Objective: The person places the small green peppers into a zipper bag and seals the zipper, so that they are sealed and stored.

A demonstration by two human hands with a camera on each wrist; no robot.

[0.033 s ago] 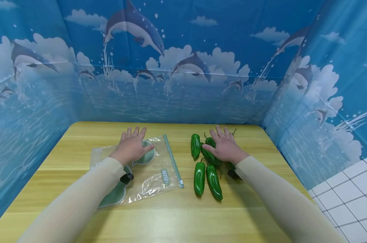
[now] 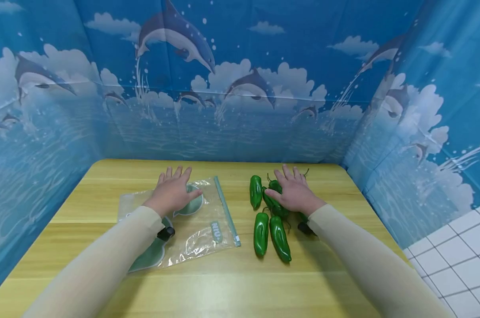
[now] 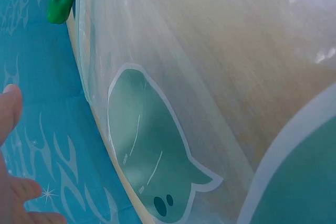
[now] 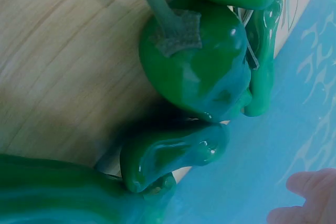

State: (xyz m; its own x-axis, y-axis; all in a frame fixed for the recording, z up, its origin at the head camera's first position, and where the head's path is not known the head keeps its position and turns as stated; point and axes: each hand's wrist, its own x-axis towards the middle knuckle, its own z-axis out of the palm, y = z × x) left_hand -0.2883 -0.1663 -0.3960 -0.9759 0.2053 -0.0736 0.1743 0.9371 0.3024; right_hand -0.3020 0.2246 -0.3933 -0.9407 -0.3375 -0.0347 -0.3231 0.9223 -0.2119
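A clear plastic zip bag (image 2: 202, 232) with pale green prints lies flat on the left of the table, its green slider strip (image 2: 228, 212) facing right. My left hand (image 2: 170, 192) hovers over the bag, fingers straight and spread, holding nothing. Several glossy green peppers lie to the right of the bag; one pepper (image 2: 255, 192) is at the back and another pepper (image 2: 261, 234) in front. Spread above the others is my right hand (image 2: 294, 191), partly hiding them. The right wrist view shows a pepper (image 4: 197, 66) close up, with fingertips (image 4: 310, 198) apart from it.
The wooden table (image 2: 232, 282) reaches back to a blue curtain (image 2: 240, 132) printed with dolphins, which also runs along both sides. White tiles (image 2: 458, 247) show at the lower right. A dark wrist device (image 2: 166, 233) sits at the left cuff.
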